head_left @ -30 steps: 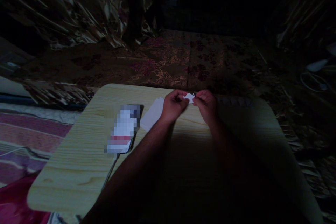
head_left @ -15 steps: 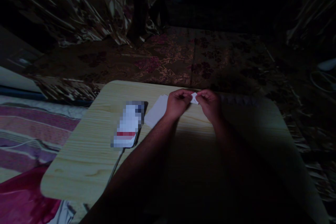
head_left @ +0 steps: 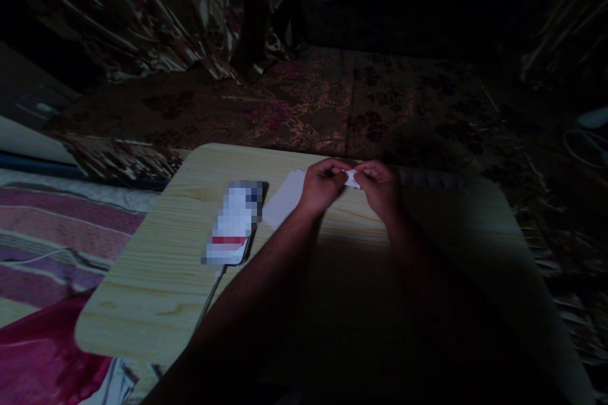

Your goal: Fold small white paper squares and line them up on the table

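A small piece of white paper (head_left: 351, 178) is pinched between my two hands over the far part of the wooden table (head_left: 142, 278). My left hand (head_left: 323, 186) closes on its left side, thumb and fingers together. From the right, my right hand (head_left: 381, 186) grips the other side the same way. Dark marks show on the paper, too small to read. Several white sheets (head_left: 284, 201) lie on the table just left of my left hand, partly covered by it.
A phone (head_left: 235, 221) with a blurred screen lies left of the sheets, its cable (head_left: 209, 297) running toward me. In the shade beyond my right hand is a row of small dark shapes (head_left: 434, 181). Striped bedding (head_left: 61, 234) and a pink cloth (head_left: 47, 354) are at left.
The paper between my fingers looks flatter and slightly turned. Both hands stay in nearly the same place, and the view has shifted a little.
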`<state>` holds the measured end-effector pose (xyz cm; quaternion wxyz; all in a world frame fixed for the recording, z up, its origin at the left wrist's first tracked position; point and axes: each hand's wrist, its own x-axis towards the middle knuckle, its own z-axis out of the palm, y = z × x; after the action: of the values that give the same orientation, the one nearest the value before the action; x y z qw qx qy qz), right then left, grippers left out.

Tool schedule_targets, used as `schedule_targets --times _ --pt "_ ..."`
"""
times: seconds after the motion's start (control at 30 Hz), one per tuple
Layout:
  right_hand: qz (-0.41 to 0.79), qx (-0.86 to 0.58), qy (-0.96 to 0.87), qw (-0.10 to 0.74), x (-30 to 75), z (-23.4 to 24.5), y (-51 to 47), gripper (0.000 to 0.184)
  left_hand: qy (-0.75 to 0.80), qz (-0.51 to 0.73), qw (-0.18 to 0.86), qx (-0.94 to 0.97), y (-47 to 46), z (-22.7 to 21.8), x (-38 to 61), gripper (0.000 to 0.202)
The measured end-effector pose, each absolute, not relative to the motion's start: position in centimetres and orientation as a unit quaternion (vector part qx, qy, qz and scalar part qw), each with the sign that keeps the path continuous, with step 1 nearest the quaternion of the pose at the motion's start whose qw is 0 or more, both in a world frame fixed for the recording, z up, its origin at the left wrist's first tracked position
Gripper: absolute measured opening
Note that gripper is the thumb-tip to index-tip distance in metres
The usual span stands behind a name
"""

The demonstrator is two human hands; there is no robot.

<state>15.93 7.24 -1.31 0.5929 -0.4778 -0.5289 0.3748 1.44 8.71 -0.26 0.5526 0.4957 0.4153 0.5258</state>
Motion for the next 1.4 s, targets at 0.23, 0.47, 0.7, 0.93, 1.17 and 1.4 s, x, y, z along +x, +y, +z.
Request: schedule_targets --times 0.23,0.47,0.7,0.93,1.17,1.4 --pt "0.370 -0.458 -0.552 0.591 16.20 -1.35 7.15 0.004 0.412 0.535 0.556 0.485 8.82 0.09 1.34 0.006" --pt "0.369 -0.472 -0.558 0.574 16.38 -0.99 6.92 0.008 0.416 0.538 0.563 0.470 8.79 0.36 1.42 0.005" --pt "0.353 -0.488 -0.549 0.579 16.36 -0.75 6.85 0.011 0.419 0.530 0.574 0.463 8.71 0.27 1.39 0.009" --pt "0.324 -0.491 -0.551 0.591 16.38 -1.11 7.02 0.009 0.390 0.539 0.545 0.511 8.58 0.17 1.63 0.040" --pt "0.311 -0.495 -0.562 0.585 16.31 -1.07 6.99 0.012 0.393 0.535 0.538 0.518 8.94 -0.53 1.58 0.038" --pt "0.314 -0.495 -0.561 0.584 16.32 -1.42 7.11 0.011 0.395 0.548 0.528 0.516 8.80 -0.30 1.57 0.036"
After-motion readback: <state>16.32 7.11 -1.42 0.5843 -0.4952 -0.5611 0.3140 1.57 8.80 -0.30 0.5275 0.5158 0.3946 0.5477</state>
